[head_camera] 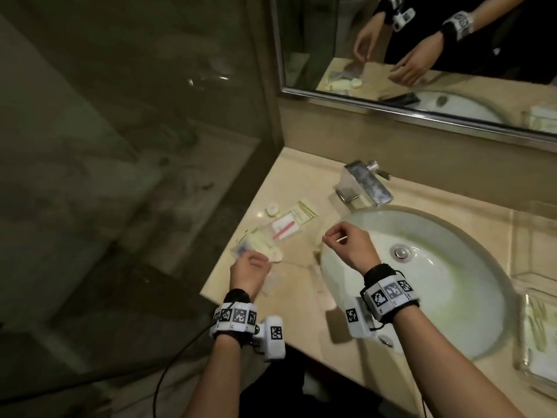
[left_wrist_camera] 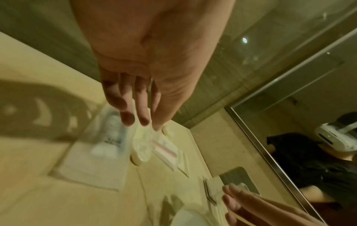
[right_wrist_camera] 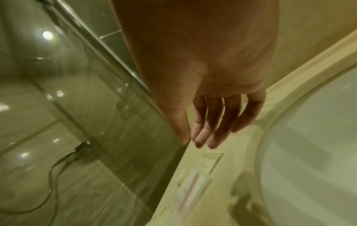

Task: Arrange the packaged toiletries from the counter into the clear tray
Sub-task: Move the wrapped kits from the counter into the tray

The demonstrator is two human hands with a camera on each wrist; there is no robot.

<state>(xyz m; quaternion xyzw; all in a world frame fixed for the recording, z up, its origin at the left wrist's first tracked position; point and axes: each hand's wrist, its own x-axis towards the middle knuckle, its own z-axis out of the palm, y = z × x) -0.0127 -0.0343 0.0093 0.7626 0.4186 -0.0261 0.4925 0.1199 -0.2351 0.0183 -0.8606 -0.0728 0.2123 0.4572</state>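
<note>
Several sealed toiletry packets lie on the beige counter (head_camera: 289,291) left of the sink: a pink-striped packet (head_camera: 286,229) (left_wrist_camera: 164,148) (right_wrist_camera: 191,192), a beige packet with dark lines (head_camera: 305,211) (right_wrist_camera: 210,160), a small round cream item (head_camera: 272,212) and a long cream packet (head_camera: 266,250) (left_wrist_camera: 140,150). My left hand (head_camera: 262,262) (left_wrist_camera: 139,120) hovers over the cream packet, fingers relaxed and holding nothing. My right hand (head_camera: 325,238) (right_wrist_camera: 193,142) is raised over the sink's left rim and pinches a small, faint clear packet (head_camera: 342,239) between thumb and forefinger. The clear tray (head_camera: 519,357) sits at the far right with packets in it.
A white oval sink (head_camera: 422,276) fills the counter's middle, between the packets and the tray. A chrome faucet (head_camera: 364,184) stands behind it under a wall mirror (head_camera: 422,55). A glass shower wall (head_camera: 135,116) borders the counter on the left, past its edge.
</note>
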